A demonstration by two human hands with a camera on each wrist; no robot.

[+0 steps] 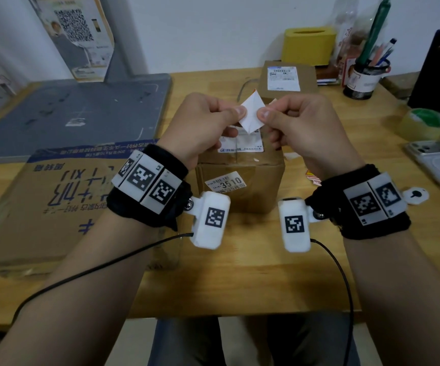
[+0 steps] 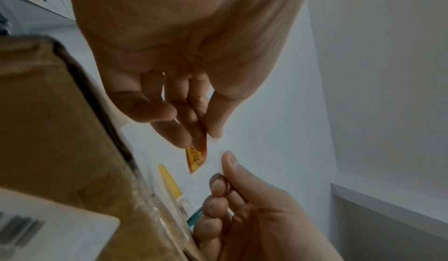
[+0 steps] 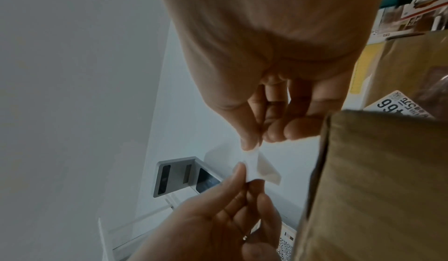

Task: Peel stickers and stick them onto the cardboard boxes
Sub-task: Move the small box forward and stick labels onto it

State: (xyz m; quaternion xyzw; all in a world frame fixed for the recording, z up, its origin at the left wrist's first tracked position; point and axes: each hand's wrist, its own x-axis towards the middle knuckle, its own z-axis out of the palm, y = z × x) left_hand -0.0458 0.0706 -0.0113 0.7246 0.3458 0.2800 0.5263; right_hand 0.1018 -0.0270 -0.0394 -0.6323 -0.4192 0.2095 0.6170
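Observation:
A small white sticker sheet point(image 1: 250, 116) with an orange edge is held up between both hands above a brown cardboard box point(image 1: 240, 180). My left hand point(image 1: 236, 114) pinches its left side with thumb and fingers. My right hand point(image 1: 265, 116) pinches its right corner. In the left wrist view the left hand point(image 2: 201, 140) grips an orange printed sticker point(image 2: 195, 157) on white backing. In the right wrist view the right hand point(image 3: 254, 142) pinches the white sheet point(image 3: 253, 166), which splits into two layers. A second box point(image 1: 287, 80) with a shipping label stands behind.
Flattened cardboard point(image 1: 55, 202) and a grey mat point(image 1: 76, 109) lie to the left. At the back stand a yellow tissue box point(image 1: 309, 46) and a pen cup point(image 1: 364, 77). A tape roll point(image 1: 424, 125), a phone point(image 1: 437, 165) and loose stickers point(image 1: 313, 178) lie on the right.

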